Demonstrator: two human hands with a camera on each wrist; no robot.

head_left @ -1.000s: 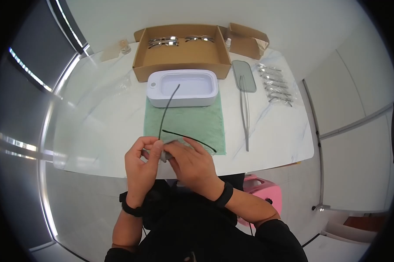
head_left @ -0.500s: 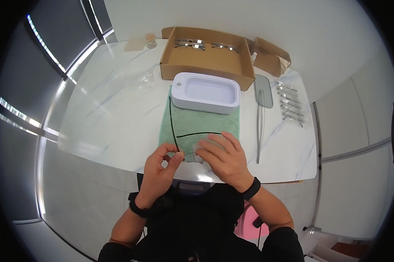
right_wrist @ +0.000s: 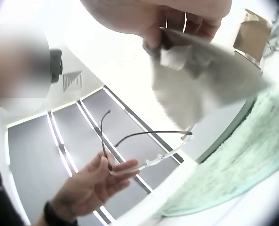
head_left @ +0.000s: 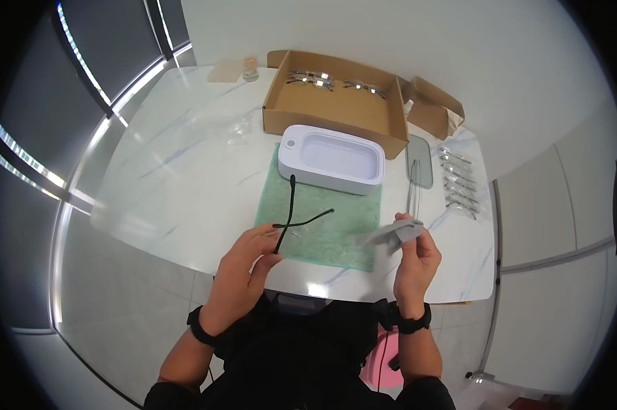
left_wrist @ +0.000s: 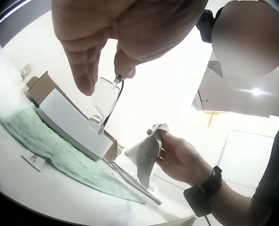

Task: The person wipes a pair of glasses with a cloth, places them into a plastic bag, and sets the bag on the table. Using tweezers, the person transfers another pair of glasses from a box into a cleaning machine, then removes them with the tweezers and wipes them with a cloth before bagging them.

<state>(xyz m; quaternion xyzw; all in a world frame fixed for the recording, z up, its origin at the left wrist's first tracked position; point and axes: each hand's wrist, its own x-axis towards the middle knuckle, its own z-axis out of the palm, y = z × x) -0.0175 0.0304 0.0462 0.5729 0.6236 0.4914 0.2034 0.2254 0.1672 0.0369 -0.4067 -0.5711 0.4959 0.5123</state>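
My left hand [head_left: 235, 279] pinches a pair of eyeglasses [right_wrist: 153, 133] at one corner of the frame, near the hinge. The glasses have clear rims and thin dark temples, which stand unfolded and cross each other in the head view. They are above the front of a green towel [head_left: 346, 236]. Off to the right, my right hand [head_left: 416, 270] pinches a grey cleaning cloth [head_left: 385, 236] between thumb and fingers. The cloth hangs loose and bunched, apart from the glasses. In the left wrist view, a clear lens [left_wrist: 106, 94] shows below the left fingers.
A white tub [head_left: 329, 183] with a round button stands on the towel's back part. Behind it, a cardboard box [head_left: 280, 120] holds several glasses. Long tweezers [head_left: 412, 198] lie partly over a grey lid [head_left: 426, 164], beside several bagged glasses [head_left: 460, 181] at right.
The hands have moved apart: the right hand has drawn the cloth off the glasses and away to the right. The left hand keeps the glasses, now turned to a different angle.
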